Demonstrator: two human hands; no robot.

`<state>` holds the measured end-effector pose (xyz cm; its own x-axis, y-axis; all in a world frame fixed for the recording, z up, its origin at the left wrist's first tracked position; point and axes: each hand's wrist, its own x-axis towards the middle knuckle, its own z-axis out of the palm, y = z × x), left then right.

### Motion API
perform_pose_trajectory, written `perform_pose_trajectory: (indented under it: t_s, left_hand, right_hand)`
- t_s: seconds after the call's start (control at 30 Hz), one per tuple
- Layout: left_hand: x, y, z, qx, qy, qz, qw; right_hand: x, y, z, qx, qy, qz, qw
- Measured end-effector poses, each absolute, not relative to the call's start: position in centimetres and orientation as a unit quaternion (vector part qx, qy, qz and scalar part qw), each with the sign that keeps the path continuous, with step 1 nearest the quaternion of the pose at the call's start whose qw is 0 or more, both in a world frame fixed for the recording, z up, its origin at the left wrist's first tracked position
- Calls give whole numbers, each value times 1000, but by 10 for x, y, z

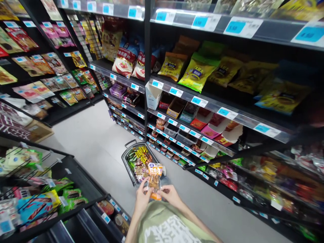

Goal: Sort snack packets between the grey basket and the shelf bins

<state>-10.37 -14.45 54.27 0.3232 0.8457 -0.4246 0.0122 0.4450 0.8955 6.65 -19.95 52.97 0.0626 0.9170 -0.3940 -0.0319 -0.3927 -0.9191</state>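
Note:
Between both hands I hold a small snack packet (pixel 155 179), orange and white at the top with a clear window showing brown food. My left hand (pixel 143 192) grips its lower left side, thumb on the front. On the lower right edge, my right hand (pixel 169 195) pinches the packet. Just beyond it on the floor stands a dark shopping basket (pixel 126 164) holding many small wrapped snacks, yellow, green and purple-white. Part of the basket's near side is hidden behind the packet and my hands.
Tall black shelves with blue price tags (pixel 199 101) rise ahead and to the right, stocked with yellow snack bags (pixel 197 72) and open cartons (pixel 176 108). Low racks of packets (pixel 37 206) border the left. A cardboard box (pixel 39 130) sits farther back. Grey floor (pixel 88 135) runs between.

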Motion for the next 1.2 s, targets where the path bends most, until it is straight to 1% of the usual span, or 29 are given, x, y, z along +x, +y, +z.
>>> perform_pose_trajectory:
  t_s: [0.27, 0.43, 0.57, 0.67, 0.73, 0.83, 0.97, 1.03, 1.1, 1.2]
  left_hand:
    - [-103, -139, 534, 466, 466, 285, 696]
    - [-95, -136, 525, 492, 483, 265, 674]
    - [-89, -130, 530, 492, 473, 263, 682]
    - [-86, -122, 535, 496, 436, 229, 715]
    - [-84, -115, 537, 516, 410, 199, 725]
    - [-74, -103, 539, 576, 396, 149, 700]
    - [-50, -86, 534, 623, 394, 107, 667]
    - [-34, -75, 524, 632, 407, 126, 647]
    - [-15, -56, 509, 623, 437, 175, 625]
    - [22, -6, 484, 598, 500, 247, 576]
  right_hand:
    - [76, -196, 529, -607, -331, 571, 442]
    - [82, -195, 523, -613, -318, 571, 444]
    - [89, -190, 524, -606, -268, 610, 435]
    - [99, -180, 531, -597, -208, 639, 439]
    - [110, -169, 538, -597, -184, 630, 461]
    - [131, -151, 545, -625, -178, 585, 485]
    - [163, -126, 544, -672, -173, 550, 464]
    - [180, -113, 544, -682, -176, 545, 455]
    - [197, -101, 545, -688, -172, 534, 460]
    - [220, -89, 547, -711, -144, 495, 479]
